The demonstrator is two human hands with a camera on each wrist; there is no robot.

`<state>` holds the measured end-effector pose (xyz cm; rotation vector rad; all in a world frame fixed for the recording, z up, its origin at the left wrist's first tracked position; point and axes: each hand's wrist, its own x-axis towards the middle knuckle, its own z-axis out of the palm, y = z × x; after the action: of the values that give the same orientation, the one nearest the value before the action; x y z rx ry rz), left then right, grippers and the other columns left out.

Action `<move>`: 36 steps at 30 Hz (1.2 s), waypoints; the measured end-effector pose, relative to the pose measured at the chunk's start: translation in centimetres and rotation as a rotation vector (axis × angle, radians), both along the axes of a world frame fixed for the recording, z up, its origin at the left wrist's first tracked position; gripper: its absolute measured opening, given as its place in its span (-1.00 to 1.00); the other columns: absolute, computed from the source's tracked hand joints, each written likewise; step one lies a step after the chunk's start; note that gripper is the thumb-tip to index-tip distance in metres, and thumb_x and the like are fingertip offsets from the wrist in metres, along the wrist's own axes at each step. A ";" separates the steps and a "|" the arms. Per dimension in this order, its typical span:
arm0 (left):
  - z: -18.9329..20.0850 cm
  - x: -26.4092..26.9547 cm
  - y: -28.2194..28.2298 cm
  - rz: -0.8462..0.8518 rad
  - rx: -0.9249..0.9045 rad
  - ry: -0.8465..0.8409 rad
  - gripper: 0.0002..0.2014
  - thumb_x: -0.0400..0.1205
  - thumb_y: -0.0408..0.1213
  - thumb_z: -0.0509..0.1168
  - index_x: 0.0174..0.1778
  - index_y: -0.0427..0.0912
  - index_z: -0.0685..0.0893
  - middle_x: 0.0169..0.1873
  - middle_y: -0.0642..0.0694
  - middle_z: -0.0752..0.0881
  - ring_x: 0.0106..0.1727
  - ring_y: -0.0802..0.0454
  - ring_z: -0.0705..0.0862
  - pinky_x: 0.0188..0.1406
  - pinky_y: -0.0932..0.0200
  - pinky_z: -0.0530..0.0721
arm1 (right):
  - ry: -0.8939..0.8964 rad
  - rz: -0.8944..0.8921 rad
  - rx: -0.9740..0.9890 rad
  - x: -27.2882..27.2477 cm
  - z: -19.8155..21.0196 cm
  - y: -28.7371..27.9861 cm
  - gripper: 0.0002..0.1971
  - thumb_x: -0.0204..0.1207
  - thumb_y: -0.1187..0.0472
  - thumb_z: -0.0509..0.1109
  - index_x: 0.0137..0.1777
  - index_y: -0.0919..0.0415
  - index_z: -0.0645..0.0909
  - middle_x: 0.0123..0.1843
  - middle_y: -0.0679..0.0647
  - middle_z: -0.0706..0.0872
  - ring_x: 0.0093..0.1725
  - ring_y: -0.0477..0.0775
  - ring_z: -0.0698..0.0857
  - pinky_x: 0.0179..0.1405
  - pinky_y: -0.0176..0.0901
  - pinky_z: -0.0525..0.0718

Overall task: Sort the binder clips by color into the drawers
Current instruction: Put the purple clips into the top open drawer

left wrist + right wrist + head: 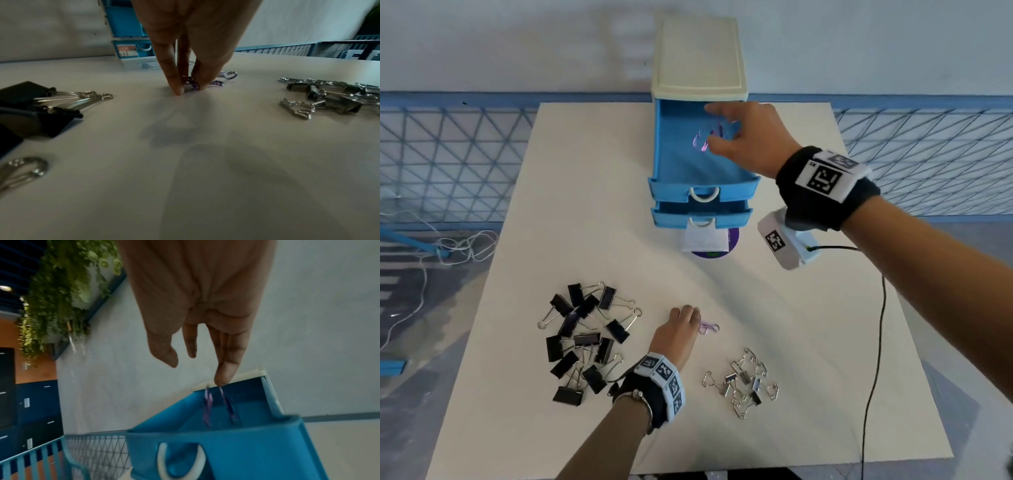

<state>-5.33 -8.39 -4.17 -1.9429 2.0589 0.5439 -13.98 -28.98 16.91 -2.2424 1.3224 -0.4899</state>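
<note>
head view: right hand [748, 137] over open top drawer [674, 164], inside rims.

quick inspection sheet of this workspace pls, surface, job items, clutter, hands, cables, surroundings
surface: pale board, lying flat.
job's things: black clips heaped at left; silver clips heaped at right; blue drawer unit with its top drawer pulled out; blurred purple clips over that drawer.
clutter: purple disc and a white tag under the lower drawer.
grippers: left hand pinches a purple clip on the board; right hand over the top drawer, fingers spread.
cables: black cable from the right wrist; white cord on the floor.
surroundings: blue mesh railing, pale wall.
</note>
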 end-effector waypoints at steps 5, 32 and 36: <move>-0.6 0.4 0.0 -0.014 -0.027 0.028 -0.38 -0.28 -0.28 0.67 -0.24 -0.04 0.80 -0.40 0.04 0.74 -0.48 0.10 0.68 -0.91 0.42 0.34 | -0.039 -0.035 0.072 -0.4 -2.0 0.0 -0.54 0.51 0.22 0.30 0.43 0.06 0.46 -0.39 -0.19 0.52 -0.49 -0.40 0.48 -0.15 -0.40 0.47; 18.5 1.4 -14.8 0.310 -0.733 0.431 -0.57 0.63 -0.32 0.17 0.46 -0.12 0.42 0.13 -0.33 0.56 0.11 -0.22 0.59 0.12 0.02 0.54 | 0.382 -0.030 0.356 -16.5 -19.1 19.2 -0.48 0.55 0.00 0.30 0.50 0.02 0.35 0.60 0.28 0.26 0.55 0.29 0.33 0.43 0.13 0.44; 18.4 1.5 -16.3 0.330 -0.611 0.327 -0.41 0.67 -0.32 0.12 0.60 -0.06 0.04 0.19 -0.34 0.55 0.19 -0.24 0.56 0.16 -0.04 0.53 | 0.420 -0.077 0.389 -18.1 -20.6 19.6 -0.32 0.55 -0.33 -0.19 0.40 0.05 0.48 0.47 0.39 0.47 0.36 0.43 0.56 0.14 0.31 0.64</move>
<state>-3.81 -24.72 14.23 -2.7345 2.3042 0.3305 -32.12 -9.43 -3.73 -2.0312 1.5524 0.2185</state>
